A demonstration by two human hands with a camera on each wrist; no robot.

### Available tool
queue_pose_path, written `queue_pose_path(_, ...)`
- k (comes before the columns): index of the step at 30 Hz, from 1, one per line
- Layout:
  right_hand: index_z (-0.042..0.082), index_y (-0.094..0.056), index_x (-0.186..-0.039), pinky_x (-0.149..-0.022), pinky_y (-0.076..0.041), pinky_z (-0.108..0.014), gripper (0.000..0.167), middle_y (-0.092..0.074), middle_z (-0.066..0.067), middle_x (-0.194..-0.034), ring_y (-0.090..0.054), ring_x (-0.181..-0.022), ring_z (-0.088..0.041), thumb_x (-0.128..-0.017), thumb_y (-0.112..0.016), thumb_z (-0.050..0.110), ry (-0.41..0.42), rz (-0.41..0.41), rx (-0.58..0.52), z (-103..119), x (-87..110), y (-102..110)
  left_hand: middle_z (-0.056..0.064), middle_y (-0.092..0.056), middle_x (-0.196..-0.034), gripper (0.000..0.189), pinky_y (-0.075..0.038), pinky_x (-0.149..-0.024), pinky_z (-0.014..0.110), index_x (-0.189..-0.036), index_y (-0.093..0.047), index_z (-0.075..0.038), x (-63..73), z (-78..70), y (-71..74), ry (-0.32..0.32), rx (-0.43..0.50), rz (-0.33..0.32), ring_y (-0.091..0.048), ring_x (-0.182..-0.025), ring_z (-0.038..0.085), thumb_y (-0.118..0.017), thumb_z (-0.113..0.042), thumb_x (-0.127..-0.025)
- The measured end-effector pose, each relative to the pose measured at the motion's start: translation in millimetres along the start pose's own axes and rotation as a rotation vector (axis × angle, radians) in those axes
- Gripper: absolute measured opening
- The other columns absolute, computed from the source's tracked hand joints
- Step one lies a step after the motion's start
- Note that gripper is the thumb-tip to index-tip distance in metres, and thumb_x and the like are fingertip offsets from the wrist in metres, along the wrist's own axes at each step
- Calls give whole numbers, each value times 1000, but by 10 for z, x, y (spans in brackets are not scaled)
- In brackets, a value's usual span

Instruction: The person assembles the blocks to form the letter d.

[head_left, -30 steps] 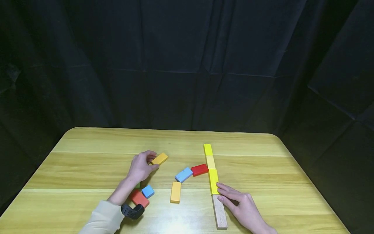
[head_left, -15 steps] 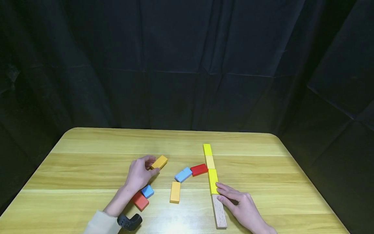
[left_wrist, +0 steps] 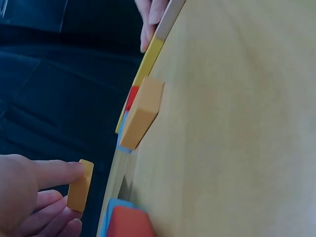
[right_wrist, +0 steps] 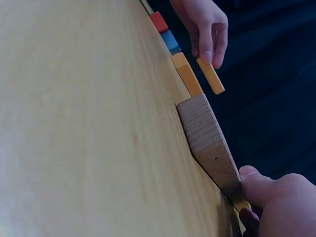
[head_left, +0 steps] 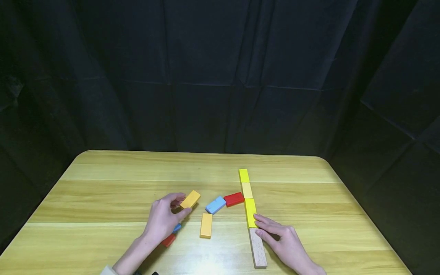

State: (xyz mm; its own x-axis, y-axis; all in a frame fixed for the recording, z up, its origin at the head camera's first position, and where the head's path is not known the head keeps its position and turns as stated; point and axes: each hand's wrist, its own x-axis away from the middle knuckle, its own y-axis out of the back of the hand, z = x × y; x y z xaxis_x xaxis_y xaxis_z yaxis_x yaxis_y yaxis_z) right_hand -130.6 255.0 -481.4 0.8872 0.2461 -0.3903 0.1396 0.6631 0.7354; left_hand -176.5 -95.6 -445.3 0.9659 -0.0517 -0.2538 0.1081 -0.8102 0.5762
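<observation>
Landmark: the row of blocks [head_left: 248, 198] that runs away from the person on the tabletop [head_left: 103, 183]. From far to near it has a yellow block, a pale block, a long yellow block [head_left: 250, 212] and a plain wood block [head_left: 258, 253].

Left hand [head_left: 165, 217]: left of the row. Its thumb and fingers pinch one short end of a small orange block [head_left: 190, 199]. In the wrist views the block looks lifted off the tabletop.

Right hand [head_left: 280, 238]: at the near end of the row. Its fingers lie flat and fairly straight. They press where the long yellow block meets the plain wood block. It grips nothing.

Step in hand: I think the left hand has just picked up the orange block and is carrying it.

Next move calls for: my guess is a steady carry toward the row, and a gentle set-down, so the lined-up blocks do not get bumped.

Orange block looks: flat, short, smooth, the colour of a ripe mango, with soft edges.

Other blocks left of the row: a red block [head_left: 234, 199] touches the row's side. A light blue block [head_left: 215, 205] sits just beside the red one. A second orange block [head_left: 206, 225] lies flat nearer the person.

Under the left hand: a blue block [head_left: 177, 228] and a red block [head_left: 169, 240] peek out. I cannot see them well.
</observation>
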Motion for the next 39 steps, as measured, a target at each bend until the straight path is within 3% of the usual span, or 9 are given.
queue_pose_path(8, 13, -76, -115, -98, -36, -2, 29, -67, 10, -129, -64, -118, -18, -89, -75, 26, -7, 3, 0, 0, 1, -4, 1, -73, -101, 36, -58, -78, 28, -111, -73, -8, 277, -104, 13, -1, 34, 31, -67, -88, 13, -85, -17, -78)
queue_pose_path(17, 13, -76, -115, -98, -37, -2, 29, -67, 10, -129, -65, -117, -19, -89, -76, 24, 10, -5, 0, -16, 2, -12, -8, -72, -95, 34, -57, -74, 24, -104, -74, -13, 567, -184, -12, -58, 22, 22, -67, -83, 7, -88, -13, -73)
queue_pose_path(25, 13, -76, -115, -98, -37, -2, 29, -67, 10, -128, -65, -117, -18, -89, -76, 25, 11, -5, 5, -18, 2, -19, -7, -73, -94, 33, -57, -70, 25, -101, -74, -11, 763, -158, -32, -218, 10, 18, -66, -80, 7, -89, -16, -72)
queue_pose_path(33, 13, -76, -115, -98, -36, -2, 29, -67, 11, -129, -64, -118, -18, -89, -75, 26, -9, 6, 1, -13, 3, -19, -8, -70, -89, 35, -54, -68, 22, -103, -73, -10, 863, -61, -26, -284, -41, 137, -64, -80, 3, -88, -23, -74)
queue_pose_path(39, 13, -76, -116, -98, -36, -2, 29, -67, 11, -129, -63, -119, -18, -90, -74, 27, -35, 18, -12, 13, -2, -3, -10, -67, -87, 35, -51, -64, 19, -103, -73, -11, 879, -44, -28, -242, -69, 202, -58, -77, -2, -88, -24, -74)
